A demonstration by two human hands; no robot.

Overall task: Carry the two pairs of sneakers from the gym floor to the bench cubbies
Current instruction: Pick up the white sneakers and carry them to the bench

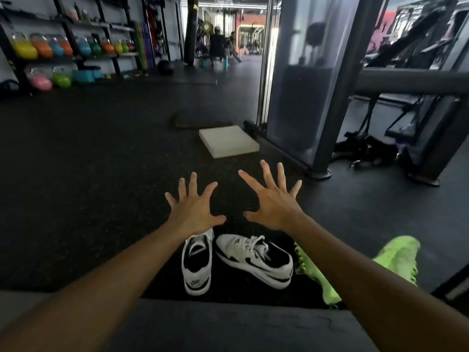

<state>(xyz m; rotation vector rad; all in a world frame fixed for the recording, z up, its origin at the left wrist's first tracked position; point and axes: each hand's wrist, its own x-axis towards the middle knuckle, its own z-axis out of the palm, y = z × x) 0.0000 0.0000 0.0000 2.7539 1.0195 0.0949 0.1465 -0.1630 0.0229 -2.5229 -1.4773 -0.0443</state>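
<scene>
Sneakers lie on the dark rubber gym floor (101, 161) directly below the person's outstretched arms, and nothing has been picked up yet. The left hand (194, 208) and the right hand (272, 203) are both held out palm-down above the floor with every finger splayed wide and nothing in their grasp; the fingers (193, 181) touch no shoe, so this reads as a ready pose at the start of the job, not a reach. The white-and-black pair sits closest to centre: the left white sneaker (196, 265) points away from the camera, partly under the left wrist, while the right white sneaker (255, 260) lies angled just beside it, laces up. The neon green pair is off to the right, one green sneaker (313, 280) partly hidden behind the right forearm and the other green sneaker (398, 255) farther out. Both pairs rest near each other, which would let each hand gather one pair by hooking the heels. A grey padded edge (228, 323) crosses the bottom of the view, perhaps the bench; no cubbies are visible. A white foam pad (228, 141) lies well beyond.
</scene>
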